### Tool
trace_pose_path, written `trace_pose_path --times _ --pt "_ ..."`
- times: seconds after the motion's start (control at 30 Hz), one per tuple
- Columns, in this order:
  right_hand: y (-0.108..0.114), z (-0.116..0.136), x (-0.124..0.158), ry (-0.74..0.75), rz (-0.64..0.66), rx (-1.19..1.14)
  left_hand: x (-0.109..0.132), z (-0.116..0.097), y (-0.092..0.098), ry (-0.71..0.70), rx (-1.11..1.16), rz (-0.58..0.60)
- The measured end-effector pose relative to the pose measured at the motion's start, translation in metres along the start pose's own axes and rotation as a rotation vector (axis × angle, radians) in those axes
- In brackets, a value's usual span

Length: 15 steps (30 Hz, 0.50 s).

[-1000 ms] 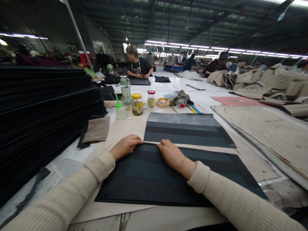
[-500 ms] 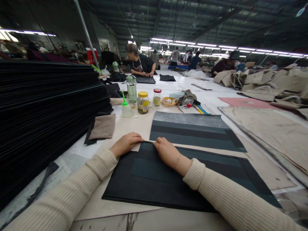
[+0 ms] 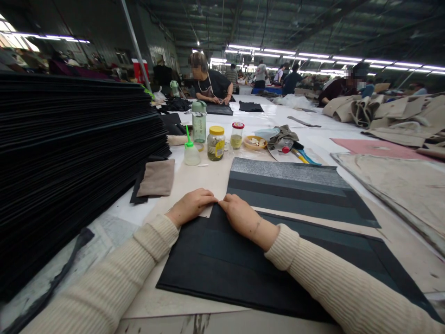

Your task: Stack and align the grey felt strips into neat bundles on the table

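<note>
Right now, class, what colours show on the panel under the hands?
The panel is black with dark blue-green bands, as the head view shows.

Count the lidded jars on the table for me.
2: a yellow-lidded jar, right of the green bottle, and a red-lidded jar, left of the yellow dish. Others could be hidden behind the dark stack.

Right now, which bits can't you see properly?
All in the head view:
Far edge of the flat black-and-teal panel at the left hand and right hand: fingers cover it.
Part of the panel's near edge: behind the ribbed cream right sleeve.
Tall stack of dark sheets: cut off by the picture's left edge.
Print on the clear yellow-lidded jar: too small.
</note>
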State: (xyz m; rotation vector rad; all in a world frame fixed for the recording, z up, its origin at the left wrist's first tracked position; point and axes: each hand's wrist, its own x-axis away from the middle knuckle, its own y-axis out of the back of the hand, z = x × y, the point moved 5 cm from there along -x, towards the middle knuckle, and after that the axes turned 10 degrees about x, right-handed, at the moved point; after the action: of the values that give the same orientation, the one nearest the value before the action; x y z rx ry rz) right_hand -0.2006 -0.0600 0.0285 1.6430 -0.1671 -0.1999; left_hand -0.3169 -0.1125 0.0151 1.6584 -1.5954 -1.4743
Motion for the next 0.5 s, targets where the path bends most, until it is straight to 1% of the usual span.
trace_pose_path --times 0.07,0.2,0.27,0.3,0.37,0.43,0.5 --pt "0.0 0.004 0.0 0.008 0.0 0.021 0.0 0.001 0.0 -0.017 -0.012 0.021" --pt "0.0 0.008 0.0 0.006 -0.012 0.073 0.001 0.001 -0.002 -0.055 -0.038 0.111" --pt "0.0 0.007 0.0 0.009 -0.007 0.074 0.001 0.002 -0.003 -0.043 -0.014 0.118" --pt "0.0 0.005 0.0 0.009 -0.01 0.065 0.0 0.003 -0.002 -0.017 0.017 0.094" --pt "0.002 -0.002 0.001 -0.018 -0.026 0.054 0.0 0.009 0.002 0.079 0.11 -0.007" --pt "0.003 -0.012 0.003 -0.1 -0.044 0.049 0.001 0.017 0.006 0.204 0.214 -0.134" --pt "0.003 -0.023 0.004 -0.188 -0.036 0.018 0.002 0.022 0.009 0.303 0.292 -0.205"
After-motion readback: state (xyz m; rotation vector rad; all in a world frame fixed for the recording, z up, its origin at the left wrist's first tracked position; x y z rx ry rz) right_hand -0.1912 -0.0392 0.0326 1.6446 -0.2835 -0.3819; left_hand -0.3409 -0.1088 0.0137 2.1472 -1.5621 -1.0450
